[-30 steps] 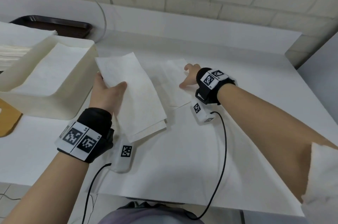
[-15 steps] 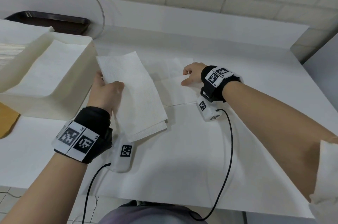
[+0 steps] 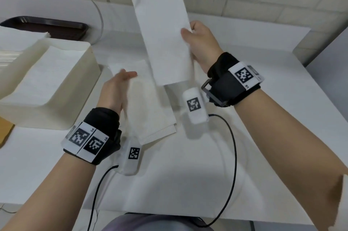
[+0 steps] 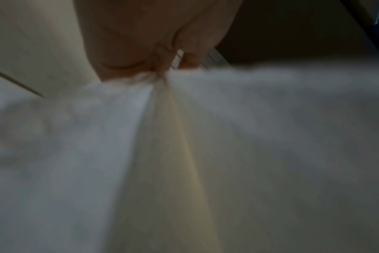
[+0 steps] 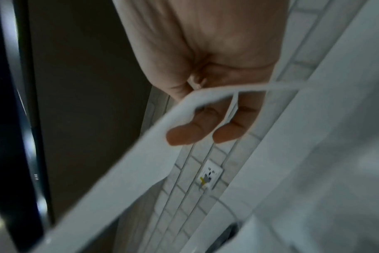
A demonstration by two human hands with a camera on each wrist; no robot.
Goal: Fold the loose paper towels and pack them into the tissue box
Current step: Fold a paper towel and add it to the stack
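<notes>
1. The tissue box (image 3: 62,87) sits on your left, a towel already inside.
2. Your left hand (image 3: 114,91) grips the folded stack (image 3: 152,110) low over the table.
3. Your right hand (image 3: 201,44) pinches a lifted paper towel (image 3: 165,38); next, lay it squarely on the stack.

A white bench (image 3: 263,83) carries everything. At nine o'clock stands an open cream tissue box (image 3: 56,87), paper towels lying flat inside it. Just beside it toward the centre lies a small stack of folded paper towels (image 3: 162,117). At ten o'clock a dark tray (image 3: 56,27) sits against the wall. A brown board (image 3: 4,132) lies at the left edge.
</notes>
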